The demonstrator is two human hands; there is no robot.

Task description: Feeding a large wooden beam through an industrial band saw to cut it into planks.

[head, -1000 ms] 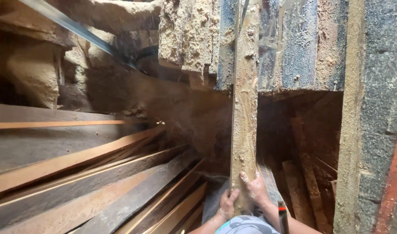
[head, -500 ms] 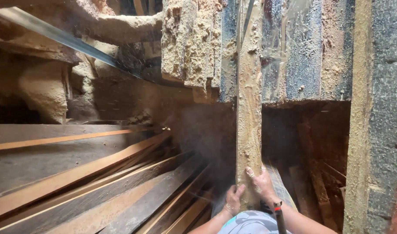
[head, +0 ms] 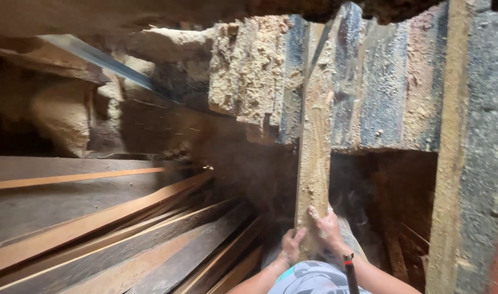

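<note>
I see both hands grasping the plank (head: 314,163) end: left hand (head: 290,246) on its left edge, right hand (head: 328,227) on its face. Boards (head: 124,234) lie left.

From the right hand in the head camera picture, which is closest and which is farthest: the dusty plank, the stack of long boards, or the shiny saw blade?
Measured from the right hand:
1. The dusty plank, right under the hand, which grips its near end.
2. The stack of long boards, lying to the left and lower.
3. The shiny saw blade, far up at the upper left.
</note>
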